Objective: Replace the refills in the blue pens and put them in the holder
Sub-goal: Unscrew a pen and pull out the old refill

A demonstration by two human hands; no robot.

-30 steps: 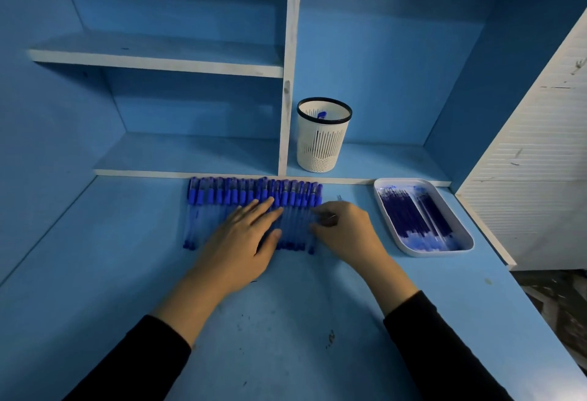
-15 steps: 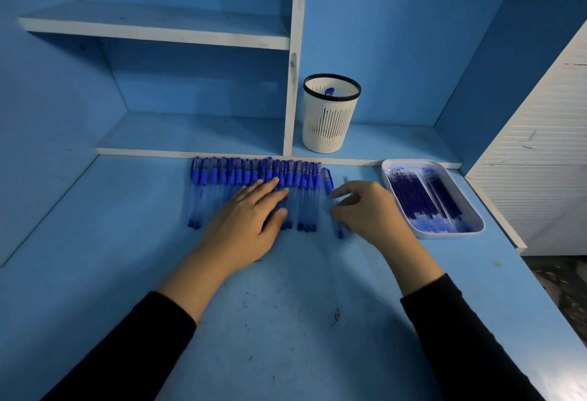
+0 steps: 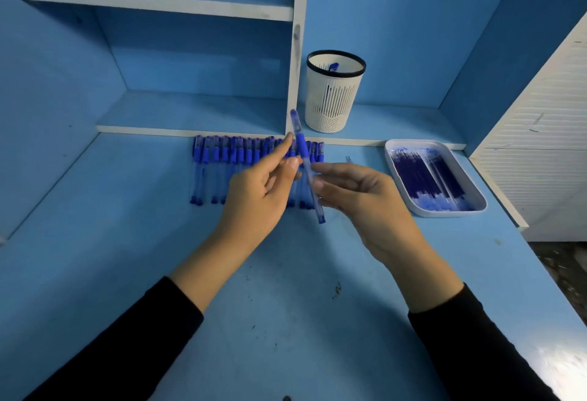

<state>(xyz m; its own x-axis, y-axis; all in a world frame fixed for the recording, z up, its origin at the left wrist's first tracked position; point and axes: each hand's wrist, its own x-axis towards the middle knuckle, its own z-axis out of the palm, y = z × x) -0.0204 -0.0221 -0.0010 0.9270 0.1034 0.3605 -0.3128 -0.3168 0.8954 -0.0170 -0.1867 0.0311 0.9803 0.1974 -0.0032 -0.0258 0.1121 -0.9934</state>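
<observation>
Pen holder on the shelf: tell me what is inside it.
Inside the white pen holder, the blue top of one pen shows against the far wall, just below the rim. Its lower part and the holder's bottom are hidden by the front wall.

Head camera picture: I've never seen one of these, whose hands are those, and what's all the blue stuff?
One camera, worn on a person's head, looks down at their own bare hands; there's no machine. The right hand pinches a blue pen above the desk; the left hand has thumb and forefinger at its grip, hold unclear. Behind lie a row of blue pens, a white tray of refills at right, and a white pen holder on the shelf.
</observation>
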